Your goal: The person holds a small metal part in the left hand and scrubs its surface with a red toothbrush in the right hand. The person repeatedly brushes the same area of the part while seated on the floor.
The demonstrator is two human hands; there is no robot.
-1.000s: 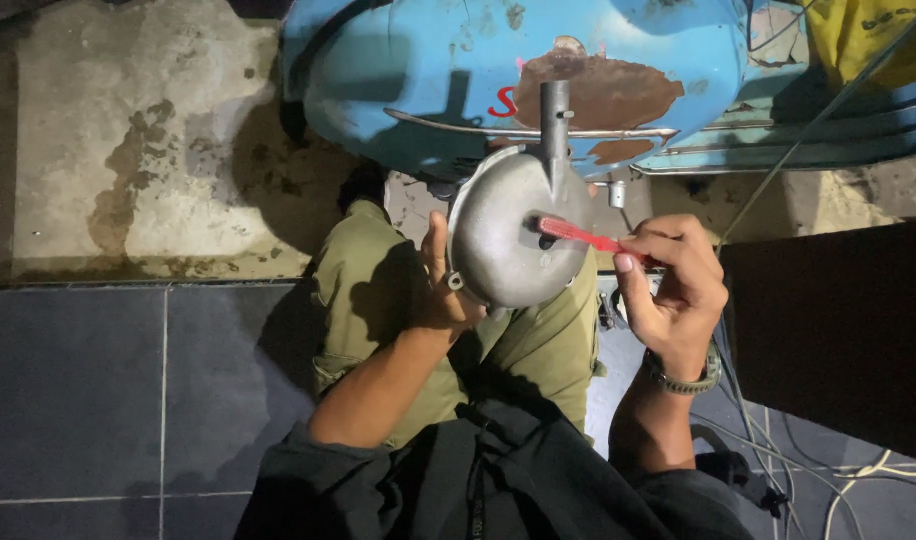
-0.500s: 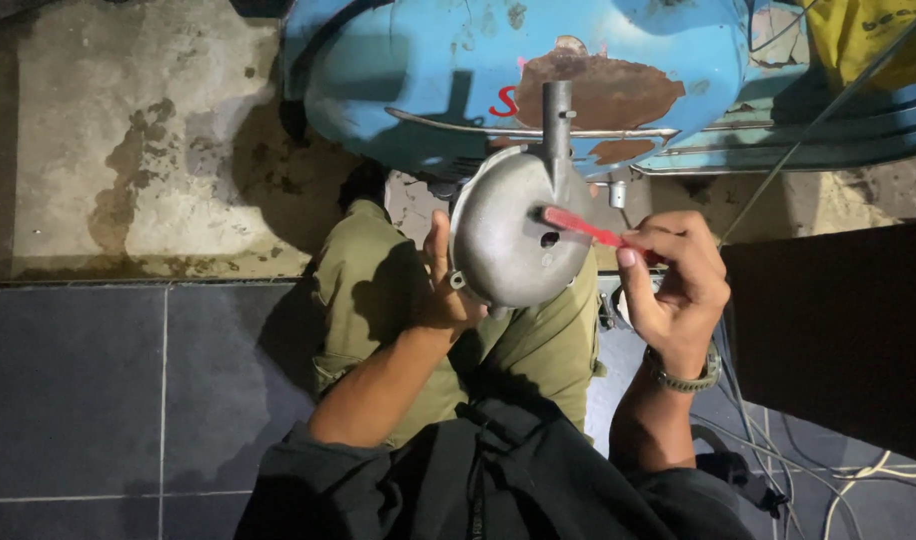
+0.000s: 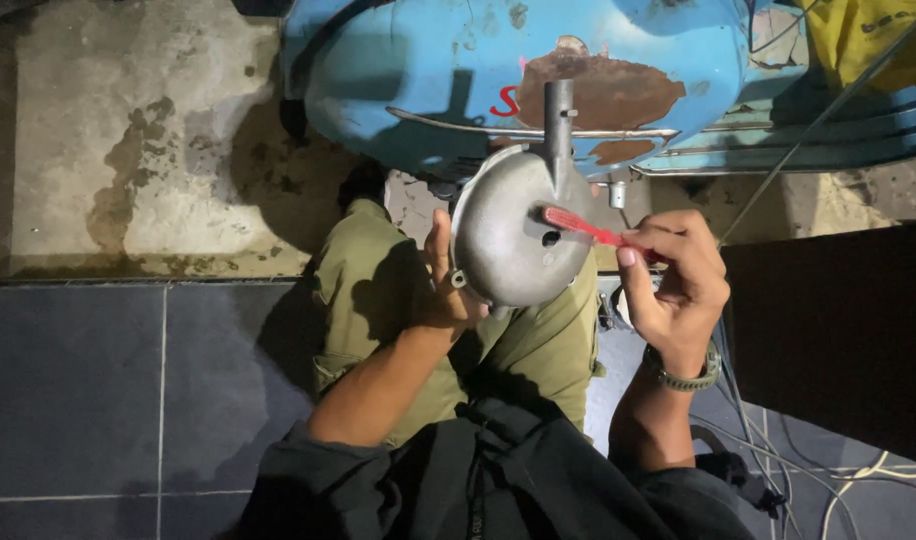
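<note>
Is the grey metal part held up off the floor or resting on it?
Held up: the left hand grips the grey metal part above the lap.

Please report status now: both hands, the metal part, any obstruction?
Left hand grips grey metal cover. Right hand holds red brush, tip on cover. Nothing between them.

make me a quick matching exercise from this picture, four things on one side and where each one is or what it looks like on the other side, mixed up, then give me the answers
Things:
1. metal cover
2. red brush
3. wristband
4. scooter

Descriptions:
A. blue with rusty patches, at the top of the view
B. on the right wrist
C. grey and rounded, held in the left hand
D. pinched in the right hand, its tip on the grey part

Pairs: 1-C, 2-D, 3-B, 4-A
</note>
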